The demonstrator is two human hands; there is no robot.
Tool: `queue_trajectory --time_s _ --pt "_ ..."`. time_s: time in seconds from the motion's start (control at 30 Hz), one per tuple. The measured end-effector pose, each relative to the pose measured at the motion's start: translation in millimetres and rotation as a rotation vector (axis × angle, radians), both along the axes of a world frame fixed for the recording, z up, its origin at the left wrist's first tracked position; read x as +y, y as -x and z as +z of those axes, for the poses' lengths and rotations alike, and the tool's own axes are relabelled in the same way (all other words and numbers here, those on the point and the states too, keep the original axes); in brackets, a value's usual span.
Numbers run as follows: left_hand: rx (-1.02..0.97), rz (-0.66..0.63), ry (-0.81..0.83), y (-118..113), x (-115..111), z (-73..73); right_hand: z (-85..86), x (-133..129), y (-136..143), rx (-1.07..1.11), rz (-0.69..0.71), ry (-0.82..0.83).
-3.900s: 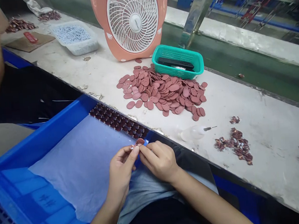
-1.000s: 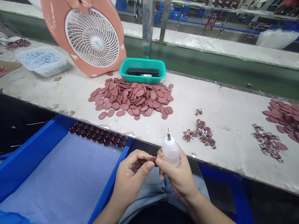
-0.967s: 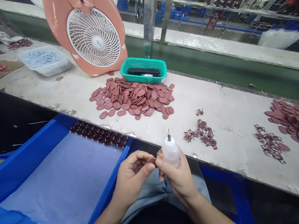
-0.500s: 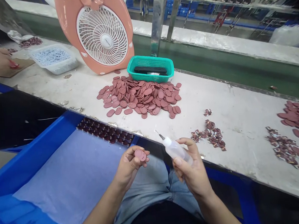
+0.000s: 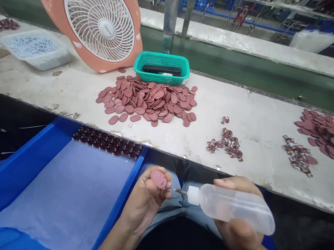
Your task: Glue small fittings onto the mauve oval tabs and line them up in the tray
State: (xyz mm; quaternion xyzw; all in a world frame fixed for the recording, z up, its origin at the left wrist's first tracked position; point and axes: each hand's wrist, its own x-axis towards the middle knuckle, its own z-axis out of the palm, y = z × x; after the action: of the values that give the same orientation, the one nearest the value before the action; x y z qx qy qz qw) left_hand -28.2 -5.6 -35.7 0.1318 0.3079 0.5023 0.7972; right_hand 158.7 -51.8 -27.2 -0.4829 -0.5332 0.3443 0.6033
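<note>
Between the thumb and fingers of my left hand (image 5: 145, 201) is a small dusty-red oval piece (image 5: 159, 178) with tiny holes near one end. My right hand (image 5: 240, 218) is wrapped round a translucent squeeze bottle (image 5: 234, 207) with a white cap and a thin metal needle tip (image 5: 180, 191). The bottle lies nearly level, its tip pointing left, just right of my left fingers and apart from the oval piece. Beyond my hands, a heap of similar oval pieces (image 5: 151, 99) covers part of the white table (image 5: 258, 134).
A blue bin (image 5: 30, 152) at left holds rows of dark assembled pieces (image 5: 108, 141) on a pale sheet. Small dark-red parts (image 5: 227, 144) and more ovals (image 5: 323, 134) lie right. A green basket (image 5: 163, 68), pink fan (image 5: 104, 29) and plastic tub (image 5: 38, 50) stand behind.
The bottle has swung from tilted up to nearly level, its needle now lower and close to my left hand. The view has shifted; the other person's hand at left is out of sight.
</note>
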Motion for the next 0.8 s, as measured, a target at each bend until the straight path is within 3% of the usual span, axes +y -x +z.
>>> queue_trajectory --time_s 0.13,0.5,0.8 --pt "0.061 -0.026 -0.003 0.2 -0.4 2.0 6.1 4.2 3.9 0.081 -0.019 -0.042" --pt "0.080 -0.025 -0.026 1.4 -3.0 -2.5 26.0 16.3 6.5 -0.088 0.052 -0.019" --pt "0.103 -0.027 -0.033 1.9 -0.3 1.2 23.7 13.2 6.4 -0.005 0.081 0.043"
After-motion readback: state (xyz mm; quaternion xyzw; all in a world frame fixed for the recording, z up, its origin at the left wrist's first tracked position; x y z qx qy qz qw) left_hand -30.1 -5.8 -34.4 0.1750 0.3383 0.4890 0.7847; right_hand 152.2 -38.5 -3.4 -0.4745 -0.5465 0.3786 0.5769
